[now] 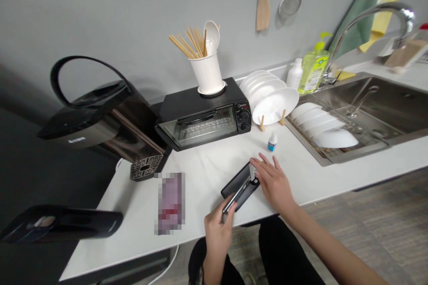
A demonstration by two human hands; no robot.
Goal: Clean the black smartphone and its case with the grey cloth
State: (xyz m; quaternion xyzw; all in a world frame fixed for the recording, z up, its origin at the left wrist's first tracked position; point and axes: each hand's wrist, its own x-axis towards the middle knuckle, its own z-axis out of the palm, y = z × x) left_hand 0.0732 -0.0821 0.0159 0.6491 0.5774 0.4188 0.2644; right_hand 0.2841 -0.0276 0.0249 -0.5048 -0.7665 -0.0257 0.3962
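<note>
My left hand (pixel 219 222) pinches the near end of a slim dark bar with a shiny edge (pixel 236 196), which lies slantwise over a flat black rectangular piece (pixel 236 181) near the counter's front edge. Whether the two are one object, I cannot tell. At the far end, my right hand (pixel 272 182) presses its fingers on a small whitish piece (pixel 253 172) against the bar; its kind is unclear. A small white bottle with a blue label (pixel 272 142) stands upright just beyond my right fingertips.
Left stand a black drink dispenser (pixel 110 120) and a blurred-out purple item (pixel 171 205). Behind are a toaster oven (pixel 203 124) topped by a white utensil cup (pixel 207 73), and racked plates (pixel 272 102). Right, bowls (pixel 321 124) sit in the sink (pixel 397 107).
</note>
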